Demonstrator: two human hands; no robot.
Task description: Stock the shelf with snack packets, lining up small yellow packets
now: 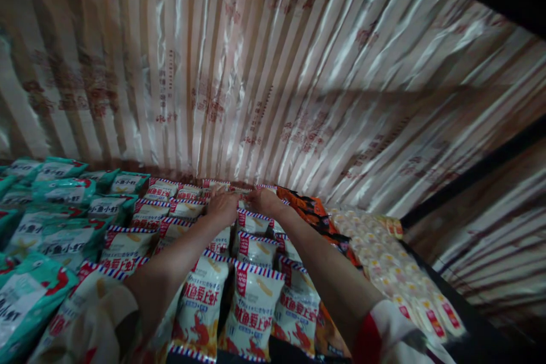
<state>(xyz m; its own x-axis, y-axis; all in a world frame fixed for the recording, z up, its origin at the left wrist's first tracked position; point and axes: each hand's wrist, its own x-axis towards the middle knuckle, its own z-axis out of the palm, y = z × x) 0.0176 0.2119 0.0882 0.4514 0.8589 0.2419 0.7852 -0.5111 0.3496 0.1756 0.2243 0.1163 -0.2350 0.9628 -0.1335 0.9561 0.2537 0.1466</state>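
Both my arms reach forward over rows of white snack bags with red and blue striped edges (251, 301). My left hand (222, 205) rests with fingers curled on the bags at the far end of the rows. My right hand (263, 200) sits right beside it, also curled down onto a bag at the back; which bag each hand grips is hidden by the fingers. The two hands nearly touch each other.
Teal snack bags (46, 222) fill the left side. Orange packets (315, 216) and a strip of small yellow-white packets (384, 261) lie to the right. A wall of striped shiny packaging (273, 68) rises behind. A dark shelf edge (482, 170) runs at right.
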